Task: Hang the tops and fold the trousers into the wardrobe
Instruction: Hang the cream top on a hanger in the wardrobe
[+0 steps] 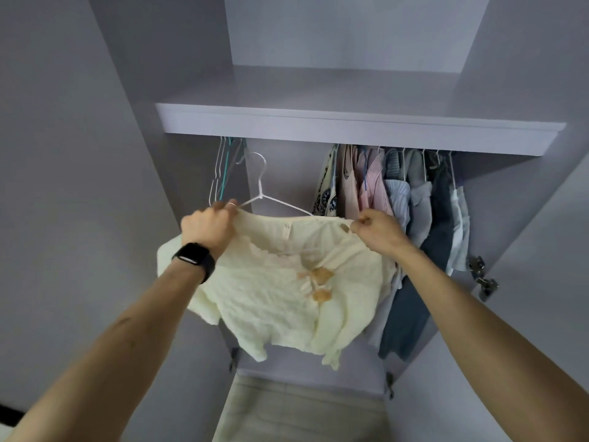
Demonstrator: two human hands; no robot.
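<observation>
Below the wardrobe shelf, both the left hand and right hand have fingers clamped on the cream top, its white hanger unhooked, left of the hung clothes.

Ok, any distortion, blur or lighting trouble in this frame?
Head view: wide-angle splays the wardrobe walls outward; light is dim, flat, bluish; cream top, white hanger, left hand and right hand look sharp; hung clothes sit in shade.

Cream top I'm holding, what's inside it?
A white wire hanger: its hook and sloping arms rise from the neckline of the cream top. Its arm ends are covered by fabric and by the left hand and right hand gripping the shoulders.
</observation>
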